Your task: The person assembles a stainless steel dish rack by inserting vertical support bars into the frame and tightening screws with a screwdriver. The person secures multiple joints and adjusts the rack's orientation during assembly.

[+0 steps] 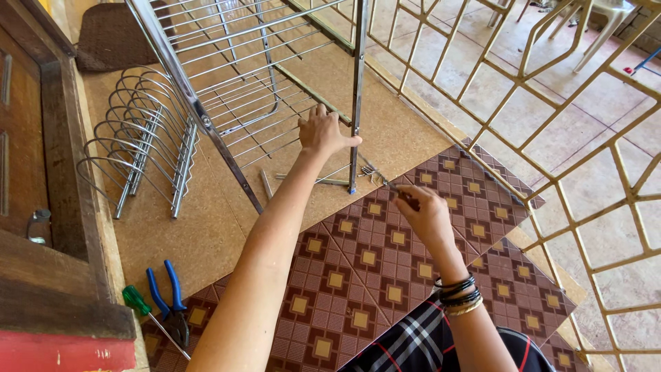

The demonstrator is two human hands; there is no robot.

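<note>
The left hand [322, 131] is gripping the upright metal post [357, 89] of the wire rack [241, 76], apparently steadying it, while the right hand [427, 217], fingers pinched around a thin tool [385, 180], is working at the post's foot (pliers [169, 300] and a green-handled screwdriver [148, 317] are lying near left).

both bare arms reach forward, the left hand [322, 131] stretched far out with fingers curled and thumb spread sideways in a closed grip, the right hand [425, 215] nearer, wrist bent and banded with bracelets, fingers pinched shut together.
</note>
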